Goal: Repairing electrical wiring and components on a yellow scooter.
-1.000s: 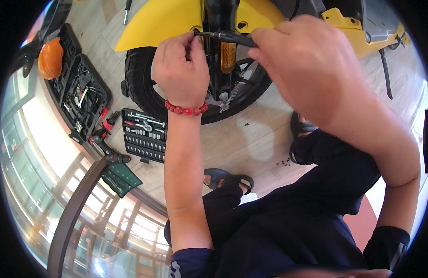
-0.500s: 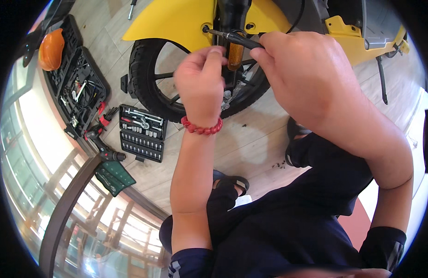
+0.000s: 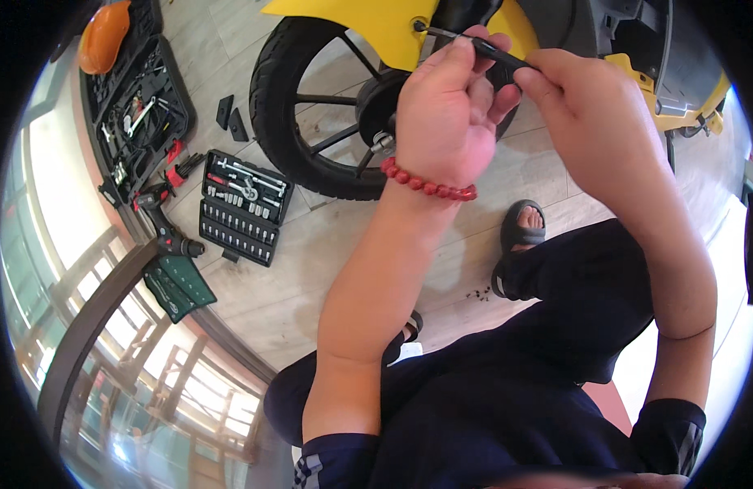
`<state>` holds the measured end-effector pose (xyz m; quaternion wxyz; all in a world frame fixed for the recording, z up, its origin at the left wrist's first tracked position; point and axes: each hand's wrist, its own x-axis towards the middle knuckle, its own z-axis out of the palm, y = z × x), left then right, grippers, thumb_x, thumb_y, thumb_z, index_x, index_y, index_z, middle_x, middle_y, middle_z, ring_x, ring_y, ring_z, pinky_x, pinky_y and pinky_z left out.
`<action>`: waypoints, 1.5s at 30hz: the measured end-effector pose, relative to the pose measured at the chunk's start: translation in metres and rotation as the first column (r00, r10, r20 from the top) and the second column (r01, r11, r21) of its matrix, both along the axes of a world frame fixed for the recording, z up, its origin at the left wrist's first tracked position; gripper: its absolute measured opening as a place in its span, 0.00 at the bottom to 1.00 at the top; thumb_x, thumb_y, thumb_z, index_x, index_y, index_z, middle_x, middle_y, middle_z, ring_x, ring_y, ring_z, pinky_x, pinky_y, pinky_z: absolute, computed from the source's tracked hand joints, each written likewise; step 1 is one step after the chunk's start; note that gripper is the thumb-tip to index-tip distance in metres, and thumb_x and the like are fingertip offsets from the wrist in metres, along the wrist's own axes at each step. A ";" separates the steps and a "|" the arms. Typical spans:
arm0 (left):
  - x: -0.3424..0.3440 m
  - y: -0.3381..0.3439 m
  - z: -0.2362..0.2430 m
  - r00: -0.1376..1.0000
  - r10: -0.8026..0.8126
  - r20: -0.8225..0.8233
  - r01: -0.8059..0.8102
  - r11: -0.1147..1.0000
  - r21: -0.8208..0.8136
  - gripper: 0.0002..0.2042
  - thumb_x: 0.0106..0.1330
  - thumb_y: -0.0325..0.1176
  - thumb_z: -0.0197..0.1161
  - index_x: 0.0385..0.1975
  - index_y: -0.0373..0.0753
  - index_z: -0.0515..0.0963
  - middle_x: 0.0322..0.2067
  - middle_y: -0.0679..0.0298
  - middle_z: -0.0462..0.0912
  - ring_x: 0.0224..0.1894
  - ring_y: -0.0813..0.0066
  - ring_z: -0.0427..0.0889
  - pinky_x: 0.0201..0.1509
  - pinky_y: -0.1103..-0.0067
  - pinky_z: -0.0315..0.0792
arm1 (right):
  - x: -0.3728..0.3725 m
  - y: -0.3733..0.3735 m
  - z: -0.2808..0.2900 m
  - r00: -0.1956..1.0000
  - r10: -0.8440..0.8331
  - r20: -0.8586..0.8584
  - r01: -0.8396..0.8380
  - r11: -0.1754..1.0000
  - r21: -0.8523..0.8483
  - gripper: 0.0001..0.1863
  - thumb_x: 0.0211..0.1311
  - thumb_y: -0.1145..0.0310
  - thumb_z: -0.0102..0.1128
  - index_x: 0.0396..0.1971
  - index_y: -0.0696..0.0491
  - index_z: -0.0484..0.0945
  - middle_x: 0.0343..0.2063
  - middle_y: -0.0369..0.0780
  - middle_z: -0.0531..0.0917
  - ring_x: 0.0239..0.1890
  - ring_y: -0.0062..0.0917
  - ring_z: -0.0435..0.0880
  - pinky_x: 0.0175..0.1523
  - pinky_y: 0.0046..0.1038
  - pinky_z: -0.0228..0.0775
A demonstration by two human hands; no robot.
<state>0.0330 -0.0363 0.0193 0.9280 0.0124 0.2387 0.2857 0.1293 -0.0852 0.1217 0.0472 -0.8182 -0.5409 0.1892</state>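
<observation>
My right hand (image 3: 588,102) is closed round the back end of a screwdriver's black handle (image 3: 498,55). The fingers and thumb of my left hand (image 3: 445,114), which wears a red beaded bracelet (image 3: 425,189) at the wrist, close on the front of the same screwdriver. Its thin metal shaft (image 3: 440,32) points left, its tip at a dark fastener hole (image 3: 419,26) in a yellow front fender (image 3: 344,11). Beneath the fender is a black spoked wheel (image 3: 270,98). Part of the black fork (image 3: 458,12) shows behind my left fingers.
On the floor to the left lie an open socket set (image 3: 241,202), a power drill (image 3: 169,232), a green pouch (image 3: 181,289) and a large tool case (image 3: 181,114). An orange helmet (image 3: 103,37) rests by that case. Small dark screws (image 3: 478,295) are scattered near my sandal (image 3: 523,232).
My left hand has moved right and turned, from beside the fork to the screwdriver, which it now grips. The view has shifted; the bike sits higher in it.
</observation>
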 end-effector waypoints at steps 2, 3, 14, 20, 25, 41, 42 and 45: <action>0.007 -0.001 0.010 0.996 0.048 -0.079 -0.054 0.996 -0.074 0.10 0.69 0.36 0.45 0.36 0.39 0.72 0.32 0.67 0.77 0.18 0.85 0.65 0.31 0.81 0.68 | 0.009 -0.003 -0.008 0.997 -0.024 -0.071 0.025 0.999 0.023 0.13 0.61 0.63 0.50 0.29 0.59 0.75 0.12 0.41 0.69 0.17 0.30 0.69 0.25 0.30 0.60; 0.009 -0.002 0.010 0.995 0.052 -0.084 -0.058 0.996 -0.070 0.09 0.69 0.36 0.47 0.35 0.38 0.72 0.30 0.67 0.77 0.20 0.84 0.67 0.29 0.82 0.68 | 0.012 -0.003 -0.011 0.989 -0.054 -0.138 0.060 0.997 0.039 0.15 0.63 0.61 0.49 0.29 0.58 0.76 0.10 0.37 0.66 0.14 0.23 0.66 0.22 0.27 0.58; 0.015 -0.006 0.006 0.978 0.132 -0.162 -0.151 0.982 -0.116 0.10 0.65 0.37 0.53 0.31 0.36 0.71 0.27 0.64 0.76 0.25 0.77 0.70 0.25 0.81 0.66 | 0.000 -0.011 -0.009 0.992 0.101 -0.073 -0.088 0.982 0.165 0.14 0.63 0.65 0.50 0.42 0.58 0.74 0.18 0.39 0.75 0.18 0.23 0.72 0.26 0.25 0.63; 0.011 -0.006 0.007 0.983 0.085 -0.166 -0.101 0.991 -0.087 0.11 0.65 0.36 0.53 0.35 0.32 0.71 0.29 0.61 0.77 0.23 0.76 0.71 0.26 0.80 0.68 | 0.002 -0.016 -0.012 0.944 0.260 0.202 -0.264 0.965 -0.007 0.13 0.62 0.70 0.49 0.44 0.58 0.72 0.26 0.51 0.77 0.29 0.45 0.76 0.34 0.34 0.66; 0.008 -0.005 0.001 0.954 0.044 -0.295 -0.023 0.997 0.076 0.13 0.64 0.36 0.54 0.32 0.28 0.73 0.27 0.59 0.79 0.18 0.76 0.70 0.21 0.81 0.68 | -0.002 -0.019 -0.021 0.962 0.192 0.193 -0.206 0.977 0.054 0.07 0.60 0.70 0.49 0.32 0.59 0.70 0.24 0.51 0.77 0.30 0.48 0.76 0.34 0.43 0.65; -0.028 0.042 -0.029 0.432 0.621 -0.654 0.369 0.539 0.757 0.09 0.58 0.30 0.58 0.27 0.28 0.77 0.24 0.49 0.80 0.27 0.61 0.80 0.32 0.74 0.70 | 0.007 -0.027 -0.031 0.941 0.267 0.208 -0.297 0.946 0.130 0.07 0.60 0.71 0.50 0.37 0.56 0.71 0.24 0.47 0.77 0.28 0.44 0.77 0.31 0.39 0.69; -0.027 0.045 -0.028 0.466 0.618 -0.633 0.411 0.483 0.773 0.10 0.58 0.31 0.59 0.27 0.28 0.77 0.23 0.49 0.79 0.27 0.60 0.80 0.32 0.73 0.70 | 0.009 -0.028 -0.032 0.939 0.267 0.216 -0.300 0.944 0.140 0.07 0.60 0.71 0.50 0.36 0.56 0.71 0.23 0.46 0.77 0.27 0.43 0.78 0.31 0.39 0.69; -0.026 0.049 -0.018 0.401 0.559 -0.726 0.519 0.515 0.683 0.09 0.57 0.30 0.59 0.27 0.27 0.77 0.23 0.48 0.79 0.27 0.60 0.80 0.33 0.74 0.70 | 0.008 -0.030 -0.037 0.934 0.257 0.247 -0.299 0.942 0.150 0.07 0.60 0.71 0.50 0.36 0.56 0.70 0.23 0.45 0.77 0.25 0.42 0.78 0.29 0.38 0.69</action>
